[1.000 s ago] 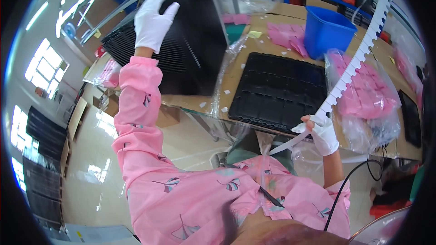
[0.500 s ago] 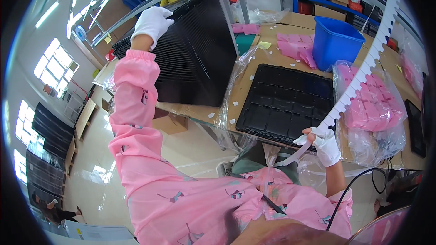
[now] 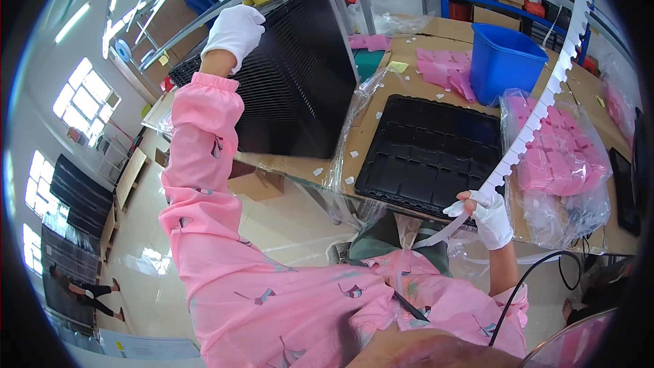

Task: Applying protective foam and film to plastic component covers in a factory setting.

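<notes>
My left hand, in a white glove, reaches to the top edge of a tall stack of black plastic trays. Its fingers are curled together there, and whatever lies within them is hidden. On the right, my gloved right hand, bare at some fingertips, pinches a long white strip with a toothed edge. The strip runs up past the blue bin, and a narrow tail hangs below the hand. Beside that hand, a single black tray with shallow compartments lies flat on the cardboard-covered table.
A blue bin stands at the back right. Pink foam pieces lie beside it, and a clear bag of pink pieces rests to the right. Small white scraps dot the table. Metal frame bars rise behind. A black cable hangs at lower right.
My left hand's fingers have drawn closer together at the stack's top, with the hand slightly higher. My right hand and the strip have barely moved. A distant person at lower left has changed position.
</notes>
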A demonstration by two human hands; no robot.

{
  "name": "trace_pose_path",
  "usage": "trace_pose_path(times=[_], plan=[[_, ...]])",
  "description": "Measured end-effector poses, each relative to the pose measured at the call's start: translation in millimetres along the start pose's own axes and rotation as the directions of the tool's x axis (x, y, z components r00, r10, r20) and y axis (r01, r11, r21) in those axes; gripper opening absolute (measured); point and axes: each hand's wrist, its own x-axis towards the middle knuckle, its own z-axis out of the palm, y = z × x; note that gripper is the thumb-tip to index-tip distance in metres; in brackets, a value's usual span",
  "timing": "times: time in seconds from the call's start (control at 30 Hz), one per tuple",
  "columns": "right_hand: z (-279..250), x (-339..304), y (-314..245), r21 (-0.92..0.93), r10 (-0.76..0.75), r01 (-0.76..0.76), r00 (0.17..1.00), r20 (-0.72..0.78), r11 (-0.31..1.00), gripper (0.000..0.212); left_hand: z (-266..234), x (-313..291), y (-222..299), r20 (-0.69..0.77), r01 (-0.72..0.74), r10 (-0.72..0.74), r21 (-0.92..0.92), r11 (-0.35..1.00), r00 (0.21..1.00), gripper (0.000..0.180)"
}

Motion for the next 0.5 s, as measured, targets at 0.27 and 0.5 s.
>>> trace_pose_path(times=[0.27,0.5], plan=[[5.8,-2.3,-2.9,0.028,0.019,-0.019,1.0,0.004,0.999,0.031,7.5,-6.1,-9.8,-0.043,0.018,-0.015,0.056,0.998,0.999,0.019],[7.5,-5.0,-2.5,0.024,0.018,-0.018,1.0,0.004,1.0,0.032,5.5,-2.7,-10.3,-0.011,0.067,-0.066,0.055,0.996,0.998,0.019]])
